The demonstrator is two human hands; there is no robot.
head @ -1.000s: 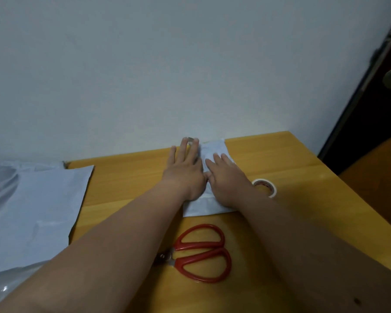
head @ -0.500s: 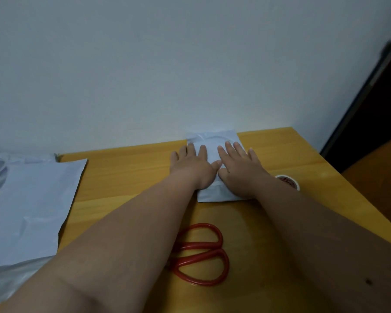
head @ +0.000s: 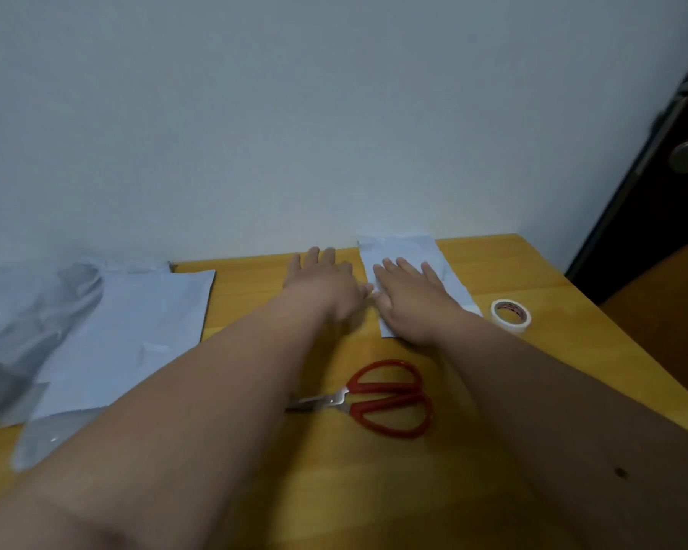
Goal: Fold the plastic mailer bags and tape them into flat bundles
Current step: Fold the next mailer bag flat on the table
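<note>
Nearest the camera, the red-handled scissors [head: 378,398] lie on the wooden bench [head: 493,450], blades shut and pointing left. Beyond the scissors, the right hand [head: 408,299] lies flat with fingers spread and straight on the folded mailer bag [head: 445,279], pressing it down. The left hand [head: 320,285] rests just left of that bag, fingers straight and flat on the bare wood, its thumb side touching or nearly touching the right hand; whether it still touches the bag's edge I cannot tell. Right of the folded bag, close to its near corner, sits the roll of tape [head: 510,315].

The step in hand looks like flattening the fold so it holds its crease. The next move likely calls for keeping one hand's weight on the bundle while the other reaches for the tape, since slick plastic may spring open if released.

Far left of the folded bag, a stack of unfolded mailer bags [head: 128,335] overhangs the bench edge. Behind everything stands a plain pale wall [head: 294,133]; to the right of the folded bag, a dark door [head: 660,200] with a round knob.
</note>
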